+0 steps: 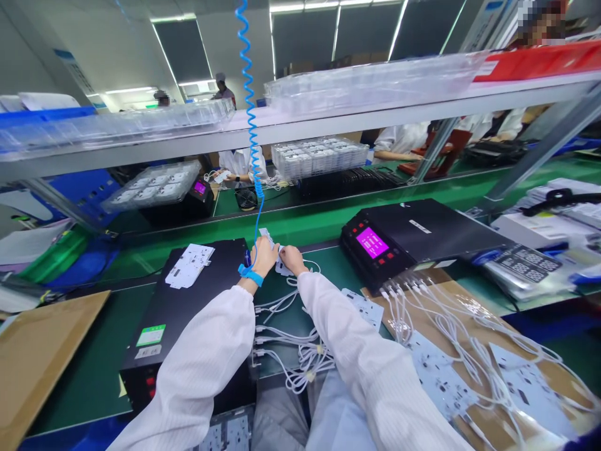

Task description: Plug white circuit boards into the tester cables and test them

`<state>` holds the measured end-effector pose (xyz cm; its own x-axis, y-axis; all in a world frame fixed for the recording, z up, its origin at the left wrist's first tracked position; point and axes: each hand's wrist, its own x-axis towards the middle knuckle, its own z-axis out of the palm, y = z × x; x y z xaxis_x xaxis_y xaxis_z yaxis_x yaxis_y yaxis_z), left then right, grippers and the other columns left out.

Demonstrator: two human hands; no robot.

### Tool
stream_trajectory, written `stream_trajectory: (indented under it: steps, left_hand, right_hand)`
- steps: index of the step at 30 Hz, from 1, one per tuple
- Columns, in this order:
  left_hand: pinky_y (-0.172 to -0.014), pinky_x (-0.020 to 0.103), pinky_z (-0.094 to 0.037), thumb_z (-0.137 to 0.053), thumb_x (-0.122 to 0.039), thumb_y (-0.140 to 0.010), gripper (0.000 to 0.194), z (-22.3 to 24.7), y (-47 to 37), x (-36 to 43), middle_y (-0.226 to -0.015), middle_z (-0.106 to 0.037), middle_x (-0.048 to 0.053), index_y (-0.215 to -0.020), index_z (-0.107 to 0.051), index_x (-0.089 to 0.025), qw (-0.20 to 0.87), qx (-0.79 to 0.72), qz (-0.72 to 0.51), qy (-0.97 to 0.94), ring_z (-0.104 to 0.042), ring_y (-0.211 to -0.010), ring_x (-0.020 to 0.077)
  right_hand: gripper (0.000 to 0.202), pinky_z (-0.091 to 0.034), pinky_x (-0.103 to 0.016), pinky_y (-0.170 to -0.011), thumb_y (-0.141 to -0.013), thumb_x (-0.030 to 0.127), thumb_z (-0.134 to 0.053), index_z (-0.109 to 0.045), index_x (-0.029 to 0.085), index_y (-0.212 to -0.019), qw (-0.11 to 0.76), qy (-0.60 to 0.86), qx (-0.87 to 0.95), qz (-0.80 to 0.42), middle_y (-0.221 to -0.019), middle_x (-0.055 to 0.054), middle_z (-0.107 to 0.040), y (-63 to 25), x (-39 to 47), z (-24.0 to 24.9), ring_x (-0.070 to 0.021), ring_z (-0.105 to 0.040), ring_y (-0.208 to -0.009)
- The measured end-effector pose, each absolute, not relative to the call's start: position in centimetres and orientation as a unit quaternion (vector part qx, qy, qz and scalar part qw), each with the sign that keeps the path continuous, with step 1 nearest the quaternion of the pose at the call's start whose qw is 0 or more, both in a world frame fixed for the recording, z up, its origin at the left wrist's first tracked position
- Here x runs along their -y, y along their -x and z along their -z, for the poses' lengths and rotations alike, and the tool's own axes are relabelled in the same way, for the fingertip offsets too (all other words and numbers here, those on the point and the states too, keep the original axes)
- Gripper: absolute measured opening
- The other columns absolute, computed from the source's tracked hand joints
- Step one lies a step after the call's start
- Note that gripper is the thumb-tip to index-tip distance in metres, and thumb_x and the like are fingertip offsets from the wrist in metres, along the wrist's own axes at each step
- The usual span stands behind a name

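My left hand (265, 255), with a blue strap (250, 274) round its wrist, is closed on a white circuit board (264, 234); part of the board shows beyond the fingers. Close beside it, my right hand (292, 259) has its fingers pinched together at the board's near part. A white cable (313, 264) curves out beside the right wrist, but what the right fingertips grip is hidden. Below both hands, a bundle of white cables (312, 357) plugs into the side of a black box (206, 313). Another white circuit board (190, 265) lies on that box.
A second black box (422, 228) with a lit purple screen (372, 242) stands right, white cables running from it over brown cardboard (389, 313) and more boards (441, 373). A coiled blue cord (248, 100) hangs ahead. Above is a shelf (300, 125) with clear trays. Co-workers sit beyond.
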<state>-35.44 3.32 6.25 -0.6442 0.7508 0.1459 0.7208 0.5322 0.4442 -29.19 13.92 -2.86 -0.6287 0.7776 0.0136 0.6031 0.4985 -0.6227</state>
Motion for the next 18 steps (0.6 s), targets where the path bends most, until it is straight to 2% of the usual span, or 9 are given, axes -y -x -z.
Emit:
stream_trajectory:
  steps: [2,7,10,12,15,18]
  left_hand:
    - [-0.099,0.037,-0.05,-0.065,-0.032,-0.099,0.034,-6.3,35.5,-3.3,-0.13,-0.069,0.023,-0.126,-0.064,-0.013,0.032,-0.877,-0.235,-0.418,-0.068,-0.125,0.0335]
    - [-0.095,0.037,-0.051,-0.063,-0.034,-0.1,0.032,-6.2,35.6,-3.4,-0.127,-0.071,0.023,-0.123,-0.066,-0.013,0.034,-0.88,-0.236,-0.412,-0.07,-0.12,0.0333]
    - [-0.093,0.037,-0.051,-0.062,-0.036,-0.1,0.033,-6.2,35.6,-3.5,-0.126,-0.072,0.023,-0.122,-0.067,-0.012,0.042,-0.879,-0.238,-0.412,-0.07,-0.12,0.0345]
    - [-0.092,0.037,-0.051,-0.062,-0.037,-0.1,0.034,-6.1,35.6,-3.5,-0.126,-0.072,0.024,-0.122,-0.068,-0.012,0.048,-0.878,-0.238,-0.413,-0.07,-0.12,0.0351]
    - [-0.092,0.038,-0.051,-0.062,-0.038,-0.1,0.034,-6.2,35.5,-3.4,-0.126,-0.072,0.024,-0.121,-0.068,-0.011,0.053,-0.877,-0.235,-0.415,-0.069,-0.12,0.0354]
    - [-0.092,0.037,-0.051,-0.061,-0.037,-0.1,0.034,-6.4,35.5,-3.1,-0.126,-0.072,0.024,-0.121,-0.069,-0.011,0.056,-0.878,-0.231,-0.415,-0.069,-0.121,0.0351]
  right_hand:
    - [0.016,-0.053,-0.038,-0.094,-0.099,0.021,-0.063,-0.077,0.014,-0.103,0.125,0.389,0.869,-0.278,-0.111,-0.011,-0.078,29.1,-13.7,2.8,-0.022,-0.072,-0.104]
    - [0.028,-0.046,-0.032,-0.101,-0.097,0.019,-0.064,-0.074,0.017,-0.123,0.119,0.338,0.905,-0.229,-0.133,-0.017,-0.067,24.6,-12.8,1.5,-0.025,-0.063,-0.122]
    - [0.022,-0.047,-0.029,-0.089,-0.097,0.016,-0.06,-0.078,0.019,-0.109,0.094,0.296,0.925,-0.217,-0.115,-0.011,-0.07,20.5,-10.0,1.3,-0.0217,-0.067,-0.107]
    - [0.019,-0.046,-0.027,-0.081,-0.096,0.017,-0.063,-0.08,0.023,-0.101,0.066,0.246,0.941,-0.223,-0.104,-0.007,-0.071,18.6,-7.3,1.7,-0.0187,-0.068,-0.095]
    - [0.023,-0.044,-0.027,-0.075,-0.1,0.02,-0.06,-0.079,0.025,-0.112,0.041,0.18,0.962,-0.2,-0.112,-0.007,-0.071,17.5,-3.8,2.4,-0.0172,-0.069,-0.09]
    - [0.031,-0.042,-0.03,-0.069,-0.105,0.019,-0.049,-0.073,0.022,-0.124,0.01,0.138,0.984,-0.109,-0.12,-0.011,-0.069,17.7,-2.1,2.6,-0.0185,-0.069,-0.085]
